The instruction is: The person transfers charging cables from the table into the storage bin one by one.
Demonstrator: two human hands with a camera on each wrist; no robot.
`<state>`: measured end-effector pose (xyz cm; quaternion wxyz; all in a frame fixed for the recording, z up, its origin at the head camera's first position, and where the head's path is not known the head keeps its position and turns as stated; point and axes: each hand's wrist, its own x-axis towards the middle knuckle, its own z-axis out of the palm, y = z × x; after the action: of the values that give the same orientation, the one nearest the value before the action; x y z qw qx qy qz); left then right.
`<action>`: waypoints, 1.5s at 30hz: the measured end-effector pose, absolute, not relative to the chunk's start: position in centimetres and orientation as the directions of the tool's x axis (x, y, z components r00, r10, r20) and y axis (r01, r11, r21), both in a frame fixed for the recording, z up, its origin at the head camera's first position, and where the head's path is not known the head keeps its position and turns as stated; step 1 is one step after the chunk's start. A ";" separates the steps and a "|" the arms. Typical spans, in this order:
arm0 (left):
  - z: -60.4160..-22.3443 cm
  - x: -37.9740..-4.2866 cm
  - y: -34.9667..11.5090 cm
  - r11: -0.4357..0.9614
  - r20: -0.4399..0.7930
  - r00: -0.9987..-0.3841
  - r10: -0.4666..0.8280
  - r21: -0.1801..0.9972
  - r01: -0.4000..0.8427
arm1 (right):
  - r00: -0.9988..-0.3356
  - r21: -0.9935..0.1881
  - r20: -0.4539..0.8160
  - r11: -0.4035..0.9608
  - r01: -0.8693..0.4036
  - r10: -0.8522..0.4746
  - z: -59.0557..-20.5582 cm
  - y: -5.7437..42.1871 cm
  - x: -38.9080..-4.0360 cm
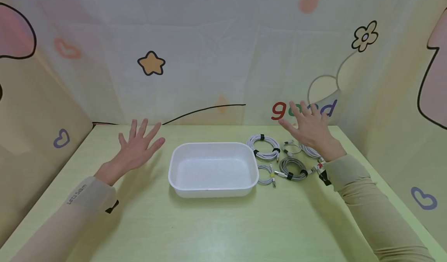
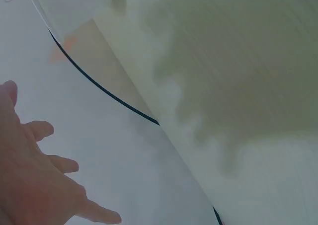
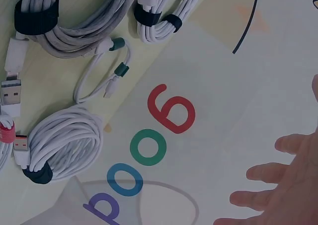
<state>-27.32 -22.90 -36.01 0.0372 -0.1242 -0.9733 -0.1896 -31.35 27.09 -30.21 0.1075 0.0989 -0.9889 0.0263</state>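
Note:
My left hand (image 1: pixel 135 148) is spread above the left side of the table, left of a white plastic tub (image 1: pixel 213 192), and holds nothing. Its shadow falls on the tabletop in the left wrist view. On the other side, my right hand (image 1: pixel 312 129) hovers with fingers spread over several coiled cables, also holding nothing. Among these are a large white cable coil (image 1: pixel 252 142) with black straps, a grey cable coil (image 1: pixel 292 176), a small coil with a yellow tie (image 1: pixel 272 175) and a thin short cable (image 3: pixel 83 81). Another white coil (image 3: pixel 69 140) is partly hidden by my right hand in the head view.
The pale wooden table (image 1: pixel 209 231) ends at a printed cloth backdrop (image 1: pixel 195 83), which also rises on both sides. The tub stands mid-table, with the cables close to its right wall. A red-tied cable (image 3: pixel 7 133) lies near my right sleeve (image 1: pixel 363 192).

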 end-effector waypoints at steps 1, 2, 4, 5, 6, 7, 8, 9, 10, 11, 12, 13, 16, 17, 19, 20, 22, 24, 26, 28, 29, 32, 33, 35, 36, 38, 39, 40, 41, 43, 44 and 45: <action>-36.1 -27.3 -22.9 0.893 0.113 -0.966 0.231 0.370 0.257 | -0.958 -0.028 0.216 0.979 -0.201 -0.190 -30.2 27.1 -31.4; -36.1 -27.4 -22.8 0.884 0.107 -0.965 0.239 0.387 0.262 | -0.958 -0.026 0.216 0.979 -0.201 -0.191 -30.2 27.1 -31.4; -36.2 -27.4 -22.6 0.859 0.075 -0.962 0.261 0.437 0.267 | -0.958 -0.024 0.216 0.980 -0.199 -0.189 -30.3 27.1 -31.4; -36.2 -27.4 -22.4 0.841 0.044 -0.961 0.274 0.474 0.262 | -0.958 -0.021 0.215 0.980 -0.198 -0.189 -30.3 27.1 -31.4; -36.2 -27.5 -22.3 0.816 0.001 -0.958 0.287 0.523 0.245 | -0.958 -0.023 0.216 0.980 -0.198 -0.188 -30.3 27.0 -31.4; -36.2 -27.5 -22.1 0.783 -0.048 -0.952 0.302 0.582 0.219 | -0.959 -0.025 0.214 0.980 -0.198 -0.188 -30.4 27.0 -31.4; -36.2 -27.5 -21.9 0.744 -0.098 -0.944 0.316 0.643 0.182 | -0.959 -0.026 0.214 0.980 -0.197 -0.187 -30.4 27.0 -31.3; -36.2 -27.4 -21.6 0.701 -0.151 -0.932 0.330 0.701 0.135 | -0.958 -0.022 0.214 0.980 -0.198 -0.189 -30.4 27.0 -31.3; -36.2 -27.4 -21.4 0.655 -0.200 -0.918 0.343 0.752 0.080 | -0.958 -0.017 0.214 0.980 -0.199 -0.191 -30.4 26.9 -31.3; -36.2 -27.4 -21.2 0.611 -0.241 -0.904 0.354 0.791 0.028 | -0.958 -0.012 0.212 0.979 -0.201 -0.194 -30.5 26.9 -31.3; -36.2 -27.4 -20.9 0.567 -0.272 -0.891 0.364 0.824 -0.020 | -0.958 -0.006 0.211 0.979 -0.203 -0.197 -30.5 26.8 -31.3; -36.1 -27.3 -20.7 0.530 -0.294 -0.880 0.374 0.846 -0.058 | -0.958 -0.001 0.206 0.979 -0.204 -0.199 -30.6 26.7 -31.3; -36.2 -27.3 -20.1 0.475 -0.328 -0.866 0.378 0.872 -0.122 | -0.961 -0.010 0.189 0.978 -0.210 -0.204 -30.8 26.4 -31.3; -36.2 -27.2 -20.0 0.469 -0.332 -0.867 0.372 0.873 -0.134 | -0.962 -0.024 0.181 0.977 -0.214 -0.206 -30.9 26.3 -31.3; -36.3 -27.2 -19.7 0.454 -0.337 -0.871 0.356 0.877 -0.154 | -0.963 -0.051 0.164 0.973 -0.223 -0.212 -31.0 26.2 -31.3; -36.3 -27.2 -19.6 0.448 -0.337 -0.874 0.350 0.880 -0.160 | -0.964 -0.066 0.156 0.971 -0.229 -0.217 -31.0 26.1 -31.3; -36.4 -27.1 -19.6 0.433 -0.335 -0.879 0.339 0.885 -0.170 | -0.965 -0.097 0.133 0.966 -0.238 -0.225 -31.1 26.0 -31.2; -36.5 -27.2 -19.6 0.418 -0.331 -0.881 0.336 0.891 -0.176 | -0.966 -0.124 0.109 0.961 -0.248 -0.236 -31.2 25.9 -31.1; -36.7 -27.2 -19.8 0.406 -0.325 -0.883 0.338 0.897 -0.175 | -0.967 -0.164 0.076 0.954 -0.251 -0.242 -31.3 25.7 -31.0; -36.8 -27.2 -20.1 0.402 -0.320 -0.885 0.340 0.900 -0.171 | -0.968 -0.199 0.041 0.947 -0.252 -0.248 -31.4 25.6 -30.8; -36.8 -27.2 -20.2 0.402 -0.317 -0.886 0.339 0.900 -0.168 | -0.966 -0.216 0.028 0.942 -0.256 -0.256 -31.5 25.5 -30.8; -36.9 -27.3 -20.9 0.401 -0.317 -0.890 0.329 0.900 -0.172 | -0.957 -0.241 0.003 0.929 -0.282 -0.290 -31.8 25.1 -30.7; -37.0 -27.2 -21.1 0.400 -0.318 -0.890 0.327 0.900 -0.174 | -0.954 -0.242 -0.002 0.925 -0.292 -0.301 -31.9 25.0 -30.7; -37.0 -27.2 -21.6 0.399 -0.321 -0.891 0.321 0.899 -0.179 | -0.946 -0.247 0.000 0.917 -0.313 -0.323 -32.2 24.8 -30.6; -37.0 -27.2 -21.7 0.399 -0.320 -0.890 0.324 0.899 -0.178 | -0.943 -0.238 0.003 0.916 -0.324 -0.333 -32.4 24.7 -30.5; -37.0 -27.2 -21.9 0.394 -0.323 -0.889 0.324 0.901 -0.184 | -0.937 -0.236 0.008 0.910 -0.342 -0.350 -32.7 24.6 -30.5; -37.0 -27.1 -22.0 0.392 -0.326 -0.888 0.324 0.901 -0.187 | -0.935 -0.240 0.002 0.907 -0.346 -0.355 -32.9 24.5 -30.4; -36.9 -27.1 -22.1 0.392 -0.325 -0.888 0.326 0.901 -0.186 | -0.932 -0.250 -0.008 0.903 -0.350 -0.363 -33.0 24.4 -30.4; -36.9 -27.1 -22.1 0.392 -0.325 -0.887 0.329 0.901 -0.185 | -0.928 -0.262 -0.025 0.898 -0.353 -0.372 -33.2 24.4 -30.4; -36.8 -27.0 -22.1 0.386 -0.327 -0.886 0.328 0.903 -0.190 | -0.919 -0.298 -0.088 0.890 -0.344 -0.385 -33.6 24.3 -30.3; -36.8 -27.0 -22.2 0.385 -0.325 -0.886 0.331 0.904 -0.187 | -0.912 -0.318 -0.132 0.888 -0.331 -0.387 -33.8 24.2 -30.3; -36.8 -26.9 -22.2 0.384 -0.323 -0.886 0.333 0.905 -0.186 | -0.903 -0.337 -0.177 0.886 -0.318 -0.392 -34.1 24.1 -30.2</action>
<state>-26.94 -22.17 -36.76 -0.2343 -0.0462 -0.7981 -0.5532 -30.19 24.07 -34.06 -0.1211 0.1841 -0.9635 0.1518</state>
